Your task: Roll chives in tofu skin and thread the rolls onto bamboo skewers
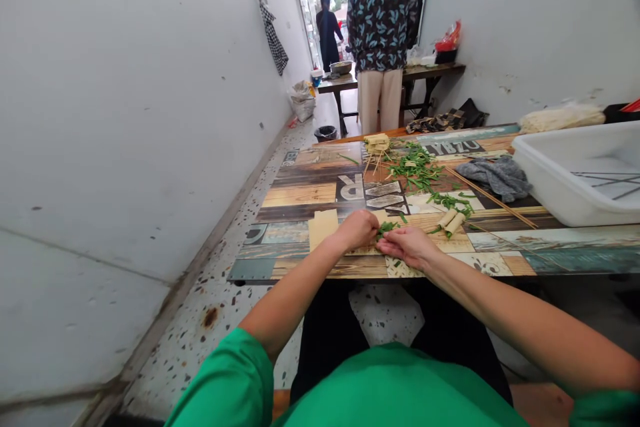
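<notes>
My left hand [359, 229] is closed, its curled fingertips at one end of a small bunch of cut green leaves [387, 228]. At the other end my right hand [407, 245] pinches the same greens, palm partly turned up. Under and behind them lies a pale yellow sheet, like tofu skin [381, 215], mostly covered by the hands. More flat sheets [324, 225] lie beside my left wrist. To the right are two finished-looking rolls [451, 221] with greens poking out of their ends. Thin wooden skewers [493, 197] lie farther right.
A pile of cut greens [415, 167] and a stack of skewered rolls [377, 143] sit toward the far edge. On the right are a grey cloth [496, 177] and a white plastic tub [565, 177] holding dark sticks. A person [383, 20] stands at a back table.
</notes>
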